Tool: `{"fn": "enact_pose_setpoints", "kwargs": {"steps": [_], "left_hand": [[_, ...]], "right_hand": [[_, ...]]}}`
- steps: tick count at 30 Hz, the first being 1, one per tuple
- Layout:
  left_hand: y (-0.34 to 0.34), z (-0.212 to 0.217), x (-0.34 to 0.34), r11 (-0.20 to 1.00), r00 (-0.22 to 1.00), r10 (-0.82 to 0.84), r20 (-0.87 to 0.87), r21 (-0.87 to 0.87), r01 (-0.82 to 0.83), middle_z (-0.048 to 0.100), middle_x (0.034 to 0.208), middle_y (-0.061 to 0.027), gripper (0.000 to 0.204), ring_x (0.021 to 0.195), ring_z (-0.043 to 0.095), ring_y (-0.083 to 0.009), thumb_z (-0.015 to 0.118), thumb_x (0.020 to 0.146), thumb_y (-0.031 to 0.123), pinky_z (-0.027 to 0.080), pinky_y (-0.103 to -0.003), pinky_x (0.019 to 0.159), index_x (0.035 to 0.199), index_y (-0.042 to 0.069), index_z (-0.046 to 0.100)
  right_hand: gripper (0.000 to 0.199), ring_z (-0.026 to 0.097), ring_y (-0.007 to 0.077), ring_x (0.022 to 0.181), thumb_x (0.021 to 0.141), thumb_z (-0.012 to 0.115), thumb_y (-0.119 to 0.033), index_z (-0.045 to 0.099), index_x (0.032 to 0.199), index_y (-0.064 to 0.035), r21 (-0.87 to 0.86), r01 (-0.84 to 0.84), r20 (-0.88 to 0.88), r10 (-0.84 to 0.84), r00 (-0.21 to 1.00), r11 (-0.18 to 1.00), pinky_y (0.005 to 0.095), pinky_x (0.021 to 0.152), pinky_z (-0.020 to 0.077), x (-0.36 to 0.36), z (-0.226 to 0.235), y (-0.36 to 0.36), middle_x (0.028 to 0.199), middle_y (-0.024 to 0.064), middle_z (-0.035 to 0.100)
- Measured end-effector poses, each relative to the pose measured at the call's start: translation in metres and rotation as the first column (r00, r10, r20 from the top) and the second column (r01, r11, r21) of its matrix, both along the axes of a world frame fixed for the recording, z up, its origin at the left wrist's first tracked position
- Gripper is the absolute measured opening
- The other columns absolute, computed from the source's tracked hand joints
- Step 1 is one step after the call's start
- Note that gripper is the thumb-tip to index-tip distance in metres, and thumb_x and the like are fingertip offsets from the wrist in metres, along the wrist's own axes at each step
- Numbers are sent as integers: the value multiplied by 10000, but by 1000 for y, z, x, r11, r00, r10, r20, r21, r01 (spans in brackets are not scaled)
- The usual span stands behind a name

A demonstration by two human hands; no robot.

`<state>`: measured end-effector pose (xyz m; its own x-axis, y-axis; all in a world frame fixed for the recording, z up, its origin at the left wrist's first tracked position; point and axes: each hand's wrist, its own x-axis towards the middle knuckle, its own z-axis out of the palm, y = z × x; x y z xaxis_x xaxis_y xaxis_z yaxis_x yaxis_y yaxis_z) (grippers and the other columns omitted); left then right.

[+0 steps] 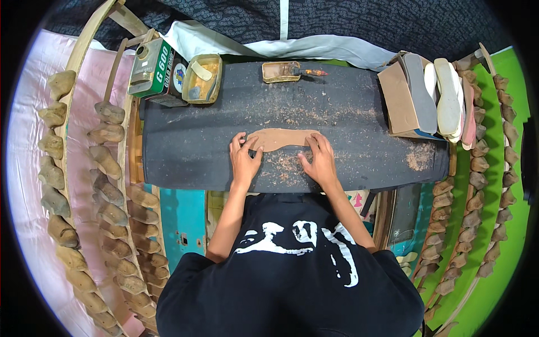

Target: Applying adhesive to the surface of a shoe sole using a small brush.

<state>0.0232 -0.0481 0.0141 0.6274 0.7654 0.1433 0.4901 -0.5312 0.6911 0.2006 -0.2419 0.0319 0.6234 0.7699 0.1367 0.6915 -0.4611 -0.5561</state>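
Note:
A tan, sole-shaped insole [283, 139] lies crosswise on the dark work table in front of me. At its left end, my left hand [245, 161] holds it, with the thumb and fingertips on the edge and upper face. My right hand [321, 163] has its bent fingers on the right end, while its thumb points inward, just off the near edge. Loose brown shavings [283, 164] are scattered on the table between my hands.
Shavings also dust the dark table top [196, 163]. A green-and-white metal can [151, 73] and a yellowish tray [209, 92] stand back left. A small tray [281, 78] sits at the back. Right, a cardboard box [397, 98] holds several soles [448, 95]. Racks of shoe lasts [105, 163] flank the table.

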Motion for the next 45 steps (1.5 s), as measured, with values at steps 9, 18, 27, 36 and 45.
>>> {"fn": "enact_pose_setpoints", "kwargs": {"steps": [9, 18, 27, 36, 45], "left_hand": [[35, 21, 52, 998, 1000, -20, 14, -53, 20, 482, 1574, -191, 434, 1417, 467, -418, 803, 910, 195, 403, -510, 1199, 1318, 66, 729], [81, 22, 123, 967, 966, -244, 88, -58, 250, 268, 1751, -172, 755, 1573, 329, -430, 810, 914, 197, 335, -487, 1276, 1592, 87, 497], [82, 7, 129, 956, 954, -289, -78, 24, 292, 133, 1791, -166, 748, 1610, 232, -451, 808, 886, 161, 333, -498, 1278, 1565, 34, 523], [71, 28, 110, 982, 979, -190, -74, -24, 189, 197, 1776, -181, 536, 1611, 246, -431, 791, 904, 130, 318, -491, 1285, 1424, 70, 680], [15, 28, 24, 992, 979, 91, -182, -71, -105, 438, 1617, -215, 515, 1436, 445, -436, 785, 903, 146, 401, -496, 1214, 1397, 48, 679]], "right_hand": [[575, 644, 320, 1129, 877, 845, -191, 621, 1375, -11, 282, 288, -367, -174, 914, 915, 440, 983, 532, 80, 7, 63, 1306, 182, 642], [452, 691, 123, 850, 952, 807, -81, 606, 1340, 35, 353, 668, -911, 75, 406, 655, 267, 780, 589, 162, -10, 166, 1041, 71, 719], [131, 713, 150, 828, 982, 750, -106, 719, 1035, 9, 477, 165, -330, 2, 944, 863, 312, 743, 570, 160, 61, 201, 961, 102, 723], [128, 719, 260, 853, 981, 713, -70, 705, 1066, 25, 526, -121, -101, 203, 974, 842, 355, 799, 562, 168, 76, 173, 972, 162, 725], [156, 721, 125, 835, 1095, 627, -144, 650, 1176, -12, 725, 352, -606, 306, 734, 592, 280, 795, 593, 156, 43, 130, 1081, 84, 751]]}}
